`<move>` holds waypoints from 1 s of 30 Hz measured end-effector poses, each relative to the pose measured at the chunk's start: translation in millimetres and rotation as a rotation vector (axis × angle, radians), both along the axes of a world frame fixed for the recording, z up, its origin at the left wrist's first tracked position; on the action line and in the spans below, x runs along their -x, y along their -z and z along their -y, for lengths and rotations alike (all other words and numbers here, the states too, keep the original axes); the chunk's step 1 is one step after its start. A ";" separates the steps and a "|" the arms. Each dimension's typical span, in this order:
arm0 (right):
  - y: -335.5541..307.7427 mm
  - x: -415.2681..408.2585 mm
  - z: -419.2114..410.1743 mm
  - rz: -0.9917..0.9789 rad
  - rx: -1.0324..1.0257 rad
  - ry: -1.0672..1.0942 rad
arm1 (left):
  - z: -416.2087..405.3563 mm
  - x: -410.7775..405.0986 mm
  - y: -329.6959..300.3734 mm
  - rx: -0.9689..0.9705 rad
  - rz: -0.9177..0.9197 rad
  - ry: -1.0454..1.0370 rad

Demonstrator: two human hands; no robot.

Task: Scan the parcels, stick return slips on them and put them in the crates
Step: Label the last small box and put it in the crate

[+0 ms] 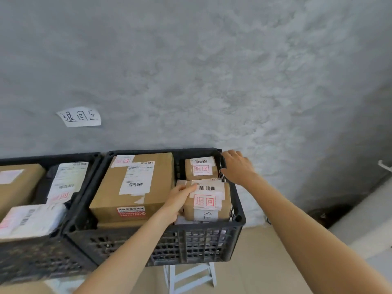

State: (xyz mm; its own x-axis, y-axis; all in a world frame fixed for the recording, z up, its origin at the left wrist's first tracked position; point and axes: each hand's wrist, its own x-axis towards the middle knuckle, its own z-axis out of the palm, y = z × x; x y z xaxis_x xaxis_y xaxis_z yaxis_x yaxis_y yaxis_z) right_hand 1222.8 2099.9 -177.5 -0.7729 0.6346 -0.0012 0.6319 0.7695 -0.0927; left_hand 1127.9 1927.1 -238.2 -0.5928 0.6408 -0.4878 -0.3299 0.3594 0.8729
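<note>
The left hand (pixel 180 199) reaches in from the bottom of the frame and grips the left end of a small parcel (pixel 209 201), fingers curled over its top edge and thumb on the side. That parcel lies at the lower right inside the right crate (pixel 191 245), with a barcode label and a white return slip (pixel 206 201) printed in red on its top. The right hand (pixel 237 166) is at the crate's upper right corner, outside the wall, fingers bent loosely against the rim; whether it truly grips the rim cannot be told. Just behind the held parcel, in the crate's far right corner, sits a second small box (pixel 200 168), also with a barcode and a red-printed slip. The left half of this crate is filled by a big box (pixel 135 185) with a shipping label, a slip at its upper left corner and a red sticker near its front edge. Touching this crate on the left is the left crate (pixel 42 257), holding a brown box (pixel 17 183) at the frame's left edge, a dark parcel (pixel 67 183) with a long white label, and a white bag (pixel 31 219) in front. The crates rest on a white stand (pixel 191 276). On the grey wall at centre left hangs a handwritten paper sign (pixel 79 116).
</note>
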 end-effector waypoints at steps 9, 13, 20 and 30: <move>17.3 7.7 -20.4 0.014 0.008 -0.076 | -2.2 -4.3 29.8 0.149 -0.004 0.049; 28.5 10.9 -25.8 0.020 0.022 -0.077 | -2.5 3.4 27.8 0.155 0.036 0.108; 42.9 17.9 -30.3 0.036 0.032 -0.066 | -2.0 8.0 30.9 0.215 0.036 0.130; 54.3 22.9 -26.8 0.068 0.043 -0.071 | -2.5 15.7 29.5 0.219 0.086 0.255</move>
State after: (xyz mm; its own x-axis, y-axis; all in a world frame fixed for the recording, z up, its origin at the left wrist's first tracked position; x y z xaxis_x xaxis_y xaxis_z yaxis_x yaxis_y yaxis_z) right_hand 1199.9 2126.6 -231.8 -0.8129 0.5768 -0.0812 0.5822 0.8086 -0.0850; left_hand 1112.3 1929.6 -267.7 -0.3783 0.6374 -0.6713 -0.2745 0.6154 0.7389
